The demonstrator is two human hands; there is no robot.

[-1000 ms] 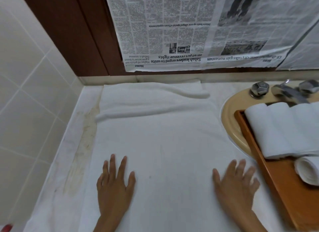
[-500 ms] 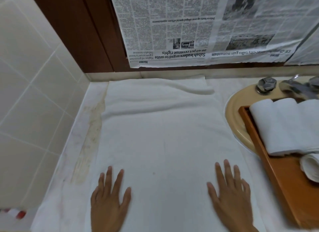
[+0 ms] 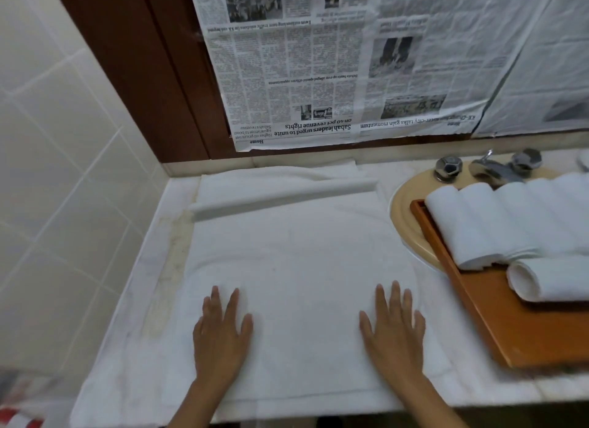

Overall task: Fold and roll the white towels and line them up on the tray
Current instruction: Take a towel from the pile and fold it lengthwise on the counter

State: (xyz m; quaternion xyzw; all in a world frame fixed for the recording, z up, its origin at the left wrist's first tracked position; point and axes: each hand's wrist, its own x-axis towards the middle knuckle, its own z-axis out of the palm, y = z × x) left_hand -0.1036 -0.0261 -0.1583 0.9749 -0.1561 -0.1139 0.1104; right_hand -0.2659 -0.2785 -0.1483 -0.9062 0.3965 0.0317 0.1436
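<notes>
1. Two bare hands rest flat near the counter's front edge, the left hand [image 3: 220, 335] and the right hand [image 3: 393, 332] well apart. Their fingers are straight and slightly spread, pressing down and gripping nothing.
2. Under them a large white terry towel [image 3: 299, 258] lies spread over the pale marble countertop [image 3: 165, 268], with a raised fold across its far end.
3. To the right, an orange-brown wooden tray [image 3: 497, 325] sits over a beige oval basin [image 3: 404, 217]. It carries a row of rolled white towels [image 3: 497, 223] and a single white roll [image 3: 548, 279] lying crosswise in front of them.
4. Farther back stand chrome taps [image 3: 490, 169], and upside-down newspaper sheets [image 3: 318, 77] cover the wall.
</notes>
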